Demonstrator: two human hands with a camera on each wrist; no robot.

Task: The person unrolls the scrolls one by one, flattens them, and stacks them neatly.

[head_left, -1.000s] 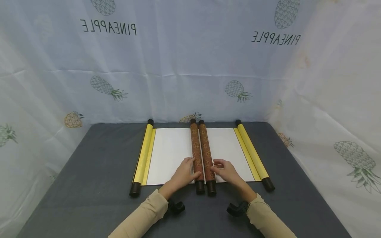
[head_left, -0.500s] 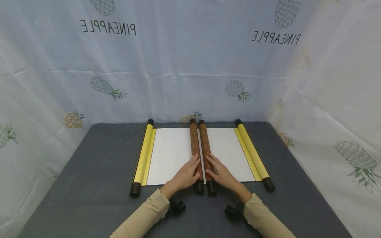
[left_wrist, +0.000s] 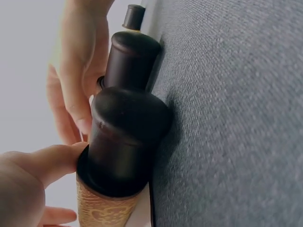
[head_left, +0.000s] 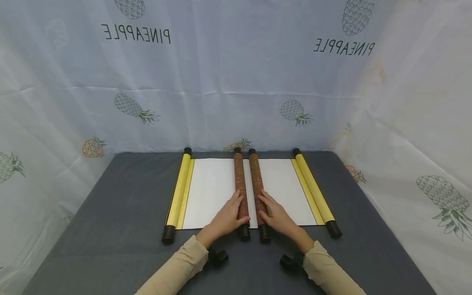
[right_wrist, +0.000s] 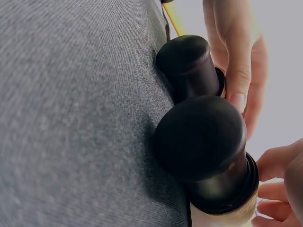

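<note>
A white sheet (head_left: 214, 184) with yellow edge bands lies flat on the dark table. Two brown patterned rolls with black end knobs lie side by side on its middle, a left roll (head_left: 239, 176) and a right roll (head_left: 255, 174). White shows in the narrow gap between them. My left hand (head_left: 222, 220) rests its fingers and thumb on the near part of the left roll. On the right roll lie the fingers of my right hand (head_left: 279, 219). In the left wrist view, my thumb touches the roll just behind its black knob (left_wrist: 124, 142). Palms are partly hidden.
Yellow rolls with black knobs bound the sheet, one at the left (head_left: 178, 192) and one at the right (head_left: 314, 186). The grey tablecloth (head_left: 110, 229) spreads around them. A pineapple-print curtain (head_left: 228, 73) stands behind and at both sides.
Both hands first moved onto the rolls, the right one reaching further over its roll. Since then, the brown rolls have moved slightly apart, widening the white gap between them.
</note>
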